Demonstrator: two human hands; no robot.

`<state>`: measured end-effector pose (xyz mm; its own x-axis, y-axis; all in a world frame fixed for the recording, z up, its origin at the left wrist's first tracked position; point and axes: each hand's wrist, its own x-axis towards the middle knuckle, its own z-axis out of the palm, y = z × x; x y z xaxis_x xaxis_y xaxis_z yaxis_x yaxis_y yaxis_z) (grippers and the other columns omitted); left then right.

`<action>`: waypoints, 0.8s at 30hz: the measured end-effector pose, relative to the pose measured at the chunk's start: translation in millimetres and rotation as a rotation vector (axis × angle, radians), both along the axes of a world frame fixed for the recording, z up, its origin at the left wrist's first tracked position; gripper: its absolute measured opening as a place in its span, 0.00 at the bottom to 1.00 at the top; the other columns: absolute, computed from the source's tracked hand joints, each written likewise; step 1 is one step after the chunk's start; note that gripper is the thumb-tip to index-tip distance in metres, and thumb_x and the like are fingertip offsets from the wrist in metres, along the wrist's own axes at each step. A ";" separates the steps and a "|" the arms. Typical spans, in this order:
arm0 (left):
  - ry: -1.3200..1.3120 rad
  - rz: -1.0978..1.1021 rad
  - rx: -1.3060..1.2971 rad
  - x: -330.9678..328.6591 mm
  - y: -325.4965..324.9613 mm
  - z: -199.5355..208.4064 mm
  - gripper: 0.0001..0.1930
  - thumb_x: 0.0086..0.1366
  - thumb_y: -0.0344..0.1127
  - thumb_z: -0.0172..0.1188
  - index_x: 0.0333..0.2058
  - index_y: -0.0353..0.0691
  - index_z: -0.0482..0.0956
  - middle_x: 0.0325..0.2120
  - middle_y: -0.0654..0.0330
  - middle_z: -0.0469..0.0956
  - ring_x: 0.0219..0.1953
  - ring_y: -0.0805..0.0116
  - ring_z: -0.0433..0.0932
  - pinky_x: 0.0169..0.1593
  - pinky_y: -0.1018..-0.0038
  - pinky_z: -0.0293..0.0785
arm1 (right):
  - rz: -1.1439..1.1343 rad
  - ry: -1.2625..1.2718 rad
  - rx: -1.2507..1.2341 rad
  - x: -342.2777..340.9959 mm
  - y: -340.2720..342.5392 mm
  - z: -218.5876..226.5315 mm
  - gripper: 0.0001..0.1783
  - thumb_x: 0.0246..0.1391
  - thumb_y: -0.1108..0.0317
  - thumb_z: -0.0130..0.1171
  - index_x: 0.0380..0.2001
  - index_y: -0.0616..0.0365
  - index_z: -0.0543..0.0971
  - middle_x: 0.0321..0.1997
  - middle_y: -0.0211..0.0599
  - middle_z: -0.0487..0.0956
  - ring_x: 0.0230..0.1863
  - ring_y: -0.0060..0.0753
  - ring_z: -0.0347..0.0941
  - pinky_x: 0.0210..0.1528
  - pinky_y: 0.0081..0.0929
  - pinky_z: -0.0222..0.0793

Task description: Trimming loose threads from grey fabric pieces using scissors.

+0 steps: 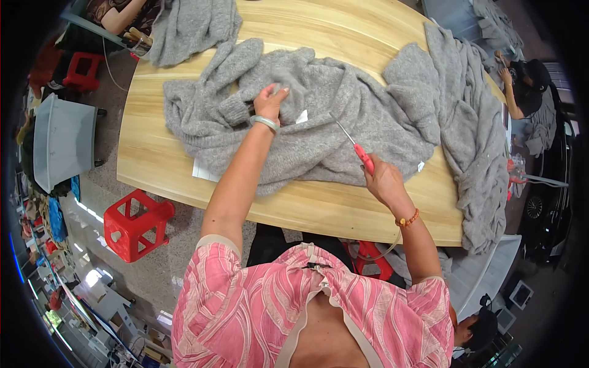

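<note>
A grey knit sweater point(319, 147) lies spread and rumpled across the wooden table in front of me, with small white labels on it. My left hand point(270, 103), a pale bangle at its wrist, is at the upper left of the sweater, with fingers curled into the knit. My right hand point(386, 183) grips the red handle of a thin metal-shafted tool point(363, 158) just above the sweater's right half. The shaft points up and left toward the knit; its tip is too fine to make out.
More grey knitwear lies along the right edge of the table point(294, 24) and at its far left. Red stools point(136, 226) and a grey wheeled bin point(64, 144) stand to the left. Other people sit at the far left, far right and lower right.
</note>
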<state>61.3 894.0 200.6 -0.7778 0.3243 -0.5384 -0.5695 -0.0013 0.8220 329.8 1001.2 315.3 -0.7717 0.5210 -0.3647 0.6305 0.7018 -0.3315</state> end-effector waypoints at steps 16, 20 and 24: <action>0.241 -0.320 0.084 67.9 -23.7 -42.3 0.15 0.58 0.26 0.62 0.44 0.31 0.74 0.34 0.61 0.78 0.36 0.77 0.74 0.42 0.81 0.71 | 0.282 -0.078 -0.077 -9.5 -4.3 37.5 0.10 0.52 0.65 0.54 0.35 0.60 0.73 0.21 0.53 0.76 0.26 0.56 0.74 0.30 0.47 0.68; 0.227 -0.319 -0.029 36.3 -4.4 -18.7 0.40 0.50 0.41 0.70 0.56 0.30 0.60 0.38 0.53 0.76 0.38 0.72 0.74 0.41 0.77 0.72 | 0.170 -0.011 -0.045 -2.9 6.1 30.3 0.11 0.52 0.66 0.54 0.37 0.59 0.72 0.21 0.53 0.76 0.27 0.57 0.74 0.30 0.48 0.68; 0.136 -0.149 0.031 5.5 31.4 -24.6 0.34 0.55 0.37 0.67 0.55 0.29 0.60 0.42 0.51 0.75 0.43 0.67 0.75 0.46 0.73 0.72 | 0.150 -0.019 -0.065 -7.0 2.2 31.5 0.11 0.52 0.66 0.54 0.37 0.59 0.72 0.21 0.53 0.76 0.27 0.58 0.74 0.31 0.49 0.68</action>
<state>66.7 925.4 176.0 -0.7845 0.4562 -0.4199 -0.4492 0.0487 0.8921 322.8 1003.4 346.8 -0.8319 0.3747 -0.4092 0.5265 0.7661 -0.3687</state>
